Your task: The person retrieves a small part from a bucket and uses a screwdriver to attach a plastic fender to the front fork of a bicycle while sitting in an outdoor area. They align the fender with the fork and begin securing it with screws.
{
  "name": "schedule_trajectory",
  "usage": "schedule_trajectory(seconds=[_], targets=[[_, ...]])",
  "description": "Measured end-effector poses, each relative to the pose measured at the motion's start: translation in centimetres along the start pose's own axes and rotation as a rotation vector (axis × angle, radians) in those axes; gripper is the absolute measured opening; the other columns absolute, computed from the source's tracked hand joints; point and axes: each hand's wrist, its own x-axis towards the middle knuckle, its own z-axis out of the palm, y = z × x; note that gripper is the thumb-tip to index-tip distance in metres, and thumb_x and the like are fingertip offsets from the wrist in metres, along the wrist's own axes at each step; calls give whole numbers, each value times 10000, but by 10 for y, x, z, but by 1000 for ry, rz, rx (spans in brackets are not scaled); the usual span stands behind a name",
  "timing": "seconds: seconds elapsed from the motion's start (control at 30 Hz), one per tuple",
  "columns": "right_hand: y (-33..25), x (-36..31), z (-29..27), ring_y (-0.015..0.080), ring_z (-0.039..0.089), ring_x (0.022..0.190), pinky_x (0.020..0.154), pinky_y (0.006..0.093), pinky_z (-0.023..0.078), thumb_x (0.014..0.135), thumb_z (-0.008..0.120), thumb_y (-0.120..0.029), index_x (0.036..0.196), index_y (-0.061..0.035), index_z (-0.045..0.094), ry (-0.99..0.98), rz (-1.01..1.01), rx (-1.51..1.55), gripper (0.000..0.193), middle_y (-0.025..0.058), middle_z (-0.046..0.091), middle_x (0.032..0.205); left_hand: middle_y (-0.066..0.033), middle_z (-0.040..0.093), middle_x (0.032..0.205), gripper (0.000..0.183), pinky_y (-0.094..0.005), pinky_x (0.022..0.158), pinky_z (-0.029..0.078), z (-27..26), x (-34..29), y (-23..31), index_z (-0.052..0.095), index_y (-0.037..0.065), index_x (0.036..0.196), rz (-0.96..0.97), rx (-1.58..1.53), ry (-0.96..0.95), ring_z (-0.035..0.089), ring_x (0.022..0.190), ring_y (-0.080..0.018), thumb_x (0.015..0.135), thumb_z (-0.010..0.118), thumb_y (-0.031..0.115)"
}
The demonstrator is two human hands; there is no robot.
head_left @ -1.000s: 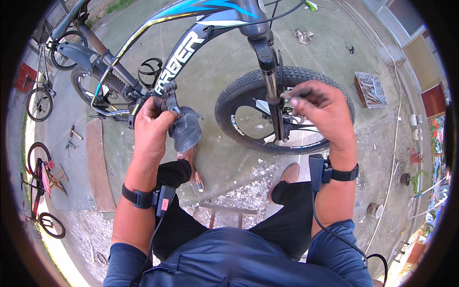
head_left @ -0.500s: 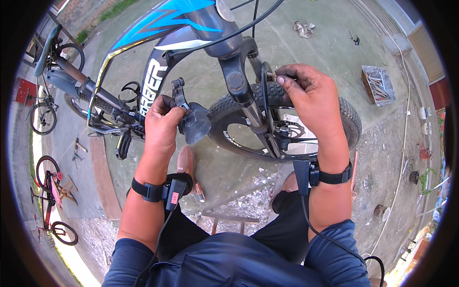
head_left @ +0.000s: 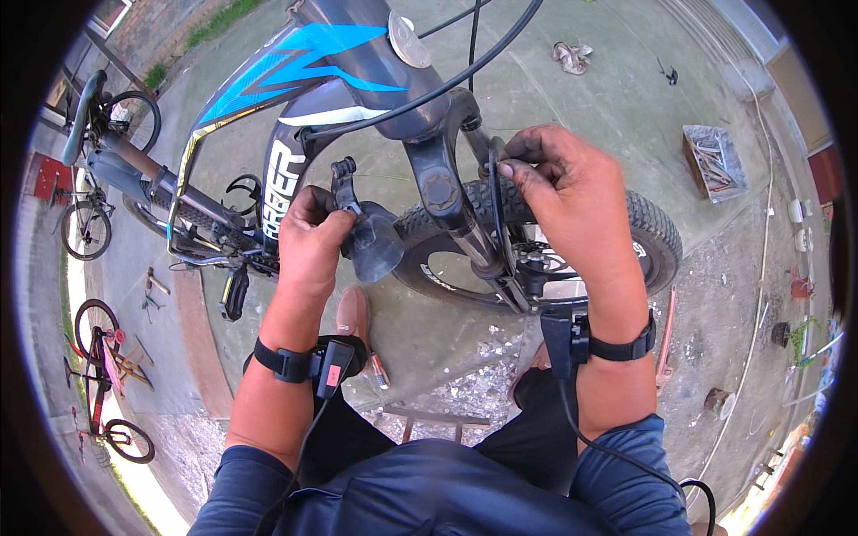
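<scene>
My left hand (head_left: 313, 228) is closed in a pinch on a dark bracket (head_left: 343, 185) with a smoky, see-through plastic flap (head_left: 374, 246) hanging from it. It is held in the air between the bicycle frame (head_left: 335, 67) and the front tire. My right hand (head_left: 563, 179) is pinched at the top of a thin black curved arch (head_left: 497, 201) beside the suspension fork (head_left: 440, 183). Its fingertips press near the arch's upper end; the small bolt-like piece between them is mostly hidden now. The knobby front wheel (head_left: 655, 228) lies behind that hand.
A bin of tools (head_left: 715, 163) sits on the ground at right, with a crumpled rag (head_left: 572, 57) farther off. A hammer (head_left: 156, 280) lies at left. Other bicycles (head_left: 96, 366) stand along the left side. Near my shoe (head_left: 354, 313) lies a screwdriver (head_left: 380, 371). A low stool (head_left: 433, 418) is between my legs.
My right hand has moved slightly down against the arch, and the small piece at its fingertips no longer shows clearly. The left hand and bracket have shifted slightly right and down in view.
</scene>
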Motion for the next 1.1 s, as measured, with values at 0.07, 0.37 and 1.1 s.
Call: schedule_trajectory(seconds=[0.07,0.37,1.1], targets=[[4,-1,0,164,587,662,608,271,469,787,638,34,936,10,667,-1,-55,-41,154,103,652,791,19,518,683,94,-218,544,352,0,2,-1,527,33,766,3,-5,1,455,601,-60,738,617,31],[14,-4,-7,199,617,741,655,278,474,764,577,91,1001,10,674,-79,-208,-144,269,106,648,879,24,510,687,103,-220,539,345,5,8,0,531,30,782,24,11,21,442,601,-58,742,626,33],[1,-16,-14,290,632,772,691,325,489,795,566,7,953,9,673,47,-131,-125,191,168,653,879,-41,608,839,195,-271,755,488,-10,-20,9,573,-6,943,6,-92,-62,585,757,-124,750,563,-30]])
